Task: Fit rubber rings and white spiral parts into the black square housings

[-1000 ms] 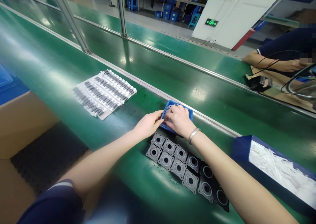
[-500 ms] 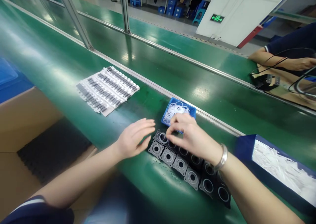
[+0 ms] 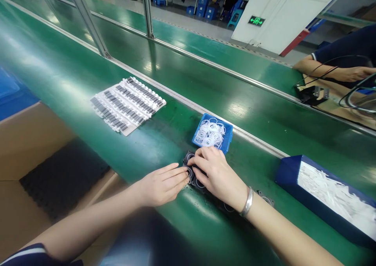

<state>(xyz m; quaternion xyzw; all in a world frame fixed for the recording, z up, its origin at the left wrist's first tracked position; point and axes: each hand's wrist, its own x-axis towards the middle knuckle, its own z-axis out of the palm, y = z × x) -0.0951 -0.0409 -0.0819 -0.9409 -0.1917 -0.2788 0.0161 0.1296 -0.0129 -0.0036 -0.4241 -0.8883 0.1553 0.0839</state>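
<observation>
My left hand (image 3: pixel 166 186) lies flat with fingers stretched out, the tips touching a black square part with a round hole (image 3: pixel 189 173) at the left end of a double row. Over that row is my right hand (image 3: pixel 216 170), fingers bent and thumb apart from them, fingertips on the parts near the left end. I see nothing held in it. Another black part (image 3: pixel 266 198) shows beyond my right wrist; my hand and forearm hide most of the row. Just behind my right hand stands a small blue bin (image 3: pixel 226 142) with white rings (image 3: pixel 210 133).
A white sheet with rows of grey and white pieces (image 3: pixel 127 105) lies on the green bench (image 3: pixel 167 141). A dark blue box (image 3: pixel 293 168) of white strips stands at right. At left is a cardboard box (image 3: pixel 26 141). Across the rail (image 3: pixel 252 137), another person's hand (image 3: pixel 349 74) is near cables.
My right hand has come down and left onto the row of black parts, uncovering the blue bin. My left hand has moved slightly right and lower, its fingertips now touching the end part.
</observation>
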